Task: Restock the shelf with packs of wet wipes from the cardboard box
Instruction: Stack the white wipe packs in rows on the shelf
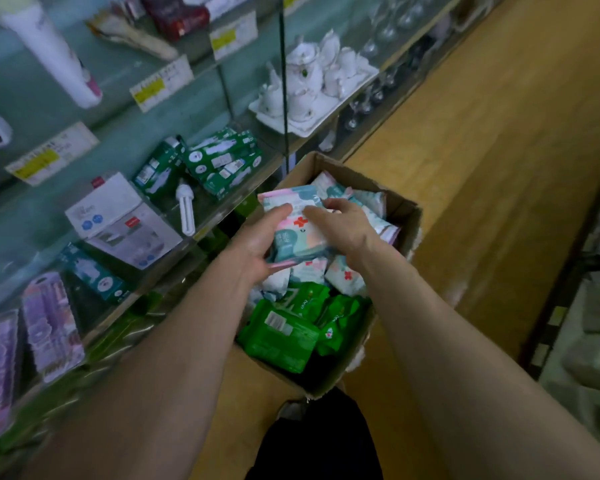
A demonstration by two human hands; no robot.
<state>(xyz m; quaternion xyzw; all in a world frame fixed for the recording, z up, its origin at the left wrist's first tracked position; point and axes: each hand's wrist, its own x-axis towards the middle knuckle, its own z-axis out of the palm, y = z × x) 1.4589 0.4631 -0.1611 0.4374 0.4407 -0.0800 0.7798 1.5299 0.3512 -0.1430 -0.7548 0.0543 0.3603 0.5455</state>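
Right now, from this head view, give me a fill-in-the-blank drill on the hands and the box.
The left hand and right hand together hold pink-and-teal wipe packs printed with a red ____.
The near-end packs in the box are coloured ____.
That box is made of ____.
Missing words: cross; green; cardboard.

The cardboard box (411,223) sits on the floor (482,168) right of the shelf (118,147), packs of wet wipes (281,337) inside, a stack of packs (297,233) held above it between left hand (257,244) and right hand (343,226), a tea set (309,74) shelved behind.
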